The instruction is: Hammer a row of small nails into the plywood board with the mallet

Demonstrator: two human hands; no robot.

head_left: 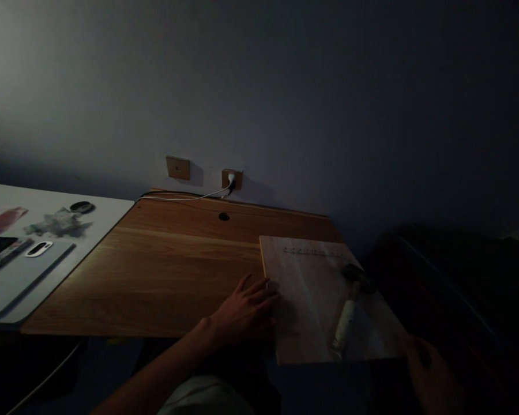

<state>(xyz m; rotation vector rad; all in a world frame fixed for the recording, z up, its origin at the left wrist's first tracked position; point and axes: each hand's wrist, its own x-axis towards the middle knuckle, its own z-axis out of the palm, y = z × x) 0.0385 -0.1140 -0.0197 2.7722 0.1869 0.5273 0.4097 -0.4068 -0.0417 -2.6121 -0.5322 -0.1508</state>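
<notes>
A pale wooden board [303, 305] sits at the right end of the brown desk, its near part jutting past the desk's front edge. My left hand [251, 305] is at the board's left edge, fingers bent against it. At the near right corner, my right hand [432, 372] grips the board, though deep shadow hides most of its fingers. A hammer [345, 323] with a dark head and a light handle lies on the board, handle towards me. Towards the board's far edge runs a row of small nail-like pieces [313, 252], too dim to make out clearly.
The brown desk [168, 271] has a round cable hole [224, 217]. A white cable [177, 199] leads to a wall socket [237, 180]. On the white table [108, 222] at left are a grey case-like object [26, 276] and a crumpled plastic bag [60, 223]. Dark shapes fill the right.
</notes>
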